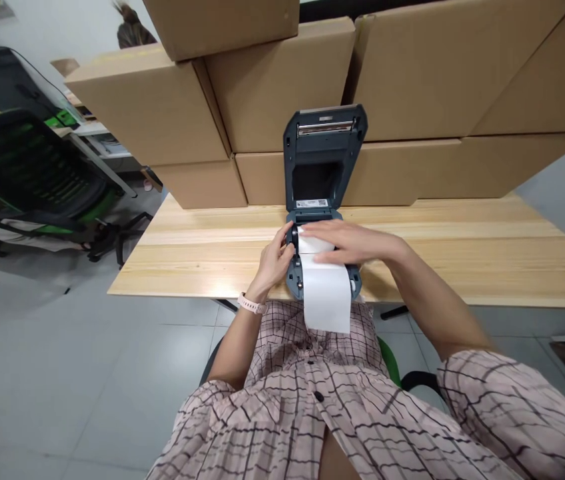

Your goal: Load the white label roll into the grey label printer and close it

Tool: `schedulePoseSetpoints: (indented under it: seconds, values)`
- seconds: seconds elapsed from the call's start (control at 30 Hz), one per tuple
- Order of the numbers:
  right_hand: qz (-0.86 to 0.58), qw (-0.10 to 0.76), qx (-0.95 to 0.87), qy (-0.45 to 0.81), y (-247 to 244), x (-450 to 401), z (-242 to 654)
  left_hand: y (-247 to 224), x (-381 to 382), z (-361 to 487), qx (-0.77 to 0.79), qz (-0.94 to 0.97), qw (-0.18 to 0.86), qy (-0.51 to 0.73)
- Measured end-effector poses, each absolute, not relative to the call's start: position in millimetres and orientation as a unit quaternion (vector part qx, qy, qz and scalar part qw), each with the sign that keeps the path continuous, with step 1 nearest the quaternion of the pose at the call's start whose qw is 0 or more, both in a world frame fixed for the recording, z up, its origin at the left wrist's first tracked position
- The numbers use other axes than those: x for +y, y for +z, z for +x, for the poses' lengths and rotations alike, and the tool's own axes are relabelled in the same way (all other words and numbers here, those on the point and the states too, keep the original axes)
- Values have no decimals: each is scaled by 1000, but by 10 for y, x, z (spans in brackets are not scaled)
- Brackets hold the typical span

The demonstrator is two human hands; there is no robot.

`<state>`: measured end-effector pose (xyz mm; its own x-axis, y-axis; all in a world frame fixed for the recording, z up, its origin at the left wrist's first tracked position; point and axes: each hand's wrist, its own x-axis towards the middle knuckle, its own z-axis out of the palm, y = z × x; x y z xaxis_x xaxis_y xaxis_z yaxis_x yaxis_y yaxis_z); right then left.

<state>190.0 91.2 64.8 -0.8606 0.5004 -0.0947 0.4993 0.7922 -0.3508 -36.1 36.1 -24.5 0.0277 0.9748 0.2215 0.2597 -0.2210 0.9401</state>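
A dark grey label printer (325, 157) stands at the front edge of the wooden table with its lid raised. Inside it sits a white label roll (316, 244), and a strip of white label paper (326, 297) runs out over the front and hangs past the table edge. My left hand (276, 257) rests against the printer's left side, thumb and fingers bent at its rim. Across the roll from the right lies my right hand (350, 241), its fingers stretched out flat over the paper and its thumb apart.
Several cardboard boxes (282, 93) are stacked along the back of the wooden table (202, 247). A black office chair (37, 167) stands on the floor at left. Part of another person (133, 28) shows behind the boxes.
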Motion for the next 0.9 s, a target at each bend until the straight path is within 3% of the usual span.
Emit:
schedulePoseSetpoints:
  seconds: [0.17, 0.4, 0.9]
  values:
    - [-251, 51, -945, 203, 429, 243, 2095, -209, 334, -342, 511, 605, 371, 485]
    - [-296, 147, -941, 77, 127, -331, 2019, -203, 328, -327, 513, 611, 373, 475]
    - [-318, 238, -915, 76, 39, -539, 1772, -170, 316, -304, 529, 580, 382, 488]
